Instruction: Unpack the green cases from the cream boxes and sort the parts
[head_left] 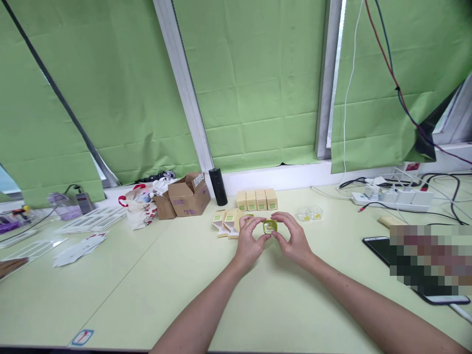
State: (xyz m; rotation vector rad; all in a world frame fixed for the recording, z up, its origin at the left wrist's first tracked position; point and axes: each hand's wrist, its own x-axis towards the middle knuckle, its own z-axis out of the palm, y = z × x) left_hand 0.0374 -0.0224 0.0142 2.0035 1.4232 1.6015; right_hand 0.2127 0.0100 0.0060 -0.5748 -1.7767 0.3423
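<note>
Both hands pinch a small olive-green square container (270, 226) between thumbs and fingertips, above the table. My left hand (251, 239) grips its left side, and my right hand (294, 239) its right side. What lies inside the container is too small to make out. Just behind my left hand are pale yellow cartons (219, 219) with green square panels and flaps standing out at the front. A row of several closed yellow cartons (257, 200) stands farther back. Small clear containers (309, 214) with yellow bits in them sit to the right of my right hand.
Behind, a black cylinder (218, 187) stands beside a cardboard box (190, 195) and a cloth bag (138, 211). White trays (92, 219) lie left. A power strip (393, 200) with cables and a phone-like device (379, 248) are right. Another person's hand (11, 266) shows far left.
</note>
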